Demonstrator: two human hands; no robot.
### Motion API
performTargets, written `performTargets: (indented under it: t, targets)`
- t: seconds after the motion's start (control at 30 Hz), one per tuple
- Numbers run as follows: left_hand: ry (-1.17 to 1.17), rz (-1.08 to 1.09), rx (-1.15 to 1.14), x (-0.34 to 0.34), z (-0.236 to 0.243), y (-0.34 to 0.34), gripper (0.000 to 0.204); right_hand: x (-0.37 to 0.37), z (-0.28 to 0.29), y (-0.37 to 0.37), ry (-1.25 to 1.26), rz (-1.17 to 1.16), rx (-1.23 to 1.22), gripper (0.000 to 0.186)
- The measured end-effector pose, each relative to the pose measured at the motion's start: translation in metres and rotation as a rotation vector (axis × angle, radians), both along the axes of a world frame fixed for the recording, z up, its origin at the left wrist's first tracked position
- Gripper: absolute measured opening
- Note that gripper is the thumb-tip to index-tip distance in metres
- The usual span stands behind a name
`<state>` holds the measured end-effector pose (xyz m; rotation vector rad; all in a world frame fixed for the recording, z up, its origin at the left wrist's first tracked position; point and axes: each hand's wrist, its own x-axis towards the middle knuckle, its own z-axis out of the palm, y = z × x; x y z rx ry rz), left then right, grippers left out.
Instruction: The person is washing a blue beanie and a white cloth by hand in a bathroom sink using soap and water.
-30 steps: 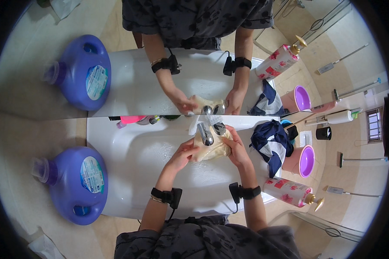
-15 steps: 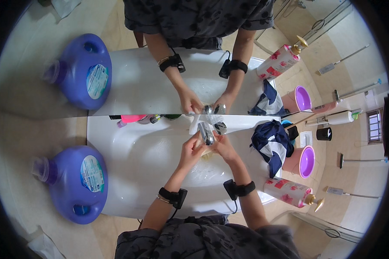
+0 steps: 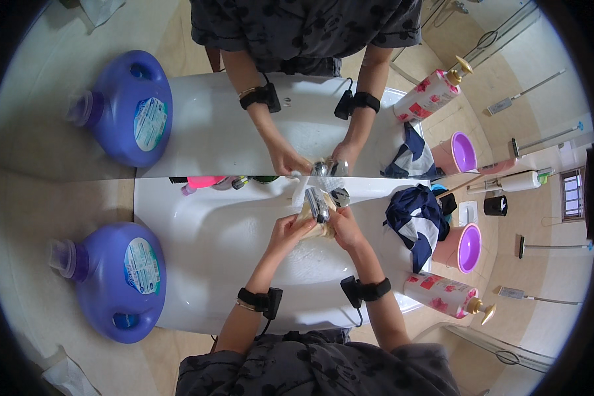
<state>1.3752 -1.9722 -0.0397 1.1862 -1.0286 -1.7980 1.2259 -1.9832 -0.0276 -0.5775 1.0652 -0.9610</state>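
Under the chrome faucet (image 3: 317, 206) at the back of the white sink (image 3: 204, 264), my left hand (image 3: 286, 231) and my right hand (image 3: 344, 229) grip a wet cream cloth (image 3: 321, 231) from either side, fingers closed around it. The faucet partly hides the cloth and my fingertips. The bottom of the sink looks wet below them.
A blue detergent jug (image 3: 115, 284) lies at the left. Navy-and-white clothing (image 3: 412, 221) and a pink-printed pump bottle (image 3: 442, 296) are at the right rim. Beyond are a pink bucket (image 3: 455, 247) and a black bin (image 3: 495, 205). A mirror (image 3: 211, 125) behind reflects the scene.
My hands have drawn closer together, bunching the cloth, which was spread wider a second ago. Since half a second ago both hands have dropped slightly toward me.
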Motion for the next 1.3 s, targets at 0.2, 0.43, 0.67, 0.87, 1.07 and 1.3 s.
performTargets:
  t: [0.2, 0.43, 0.67, 0.87, 1.07, 1.3]
  targets:
    - [0.083, -0.029, -0.054, -0.001, -0.020, 0.005, 0.017, 0.000, -0.011, 0.001, 0.206, 0.029, -0.082, 0.026]
    - [-0.058, 0.352, 0.163, -0.005, -0.049, 0.007, 0.031, 0.012, 0.001, 0.007, 0.302, -0.027, -0.078, 0.024]
    - [0.405, 0.299, 0.805, -0.028, -0.063, 0.019, 0.049, 0.022, -0.022, 0.015, 0.251, -0.153, -0.003, 0.024]
    - [0.584, 0.441, 0.592, -0.021, -0.098, 0.027, 0.033, 0.075, -0.009, 0.032, 1.143, 0.018, -0.192, 0.036]
    - [-0.043, 0.366, 0.474, -0.049, -0.054, 0.029, 0.034, 0.032, -0.077, 0.026, 1.067, -0.076, -0.025, 0.044]
    - [0.112, 0.481, 0.568, -0.034, -0.071, 0.026, 0.034, 0.034, -0.005, 0.019, 0.562, 0.009, 0.275, 0.032]
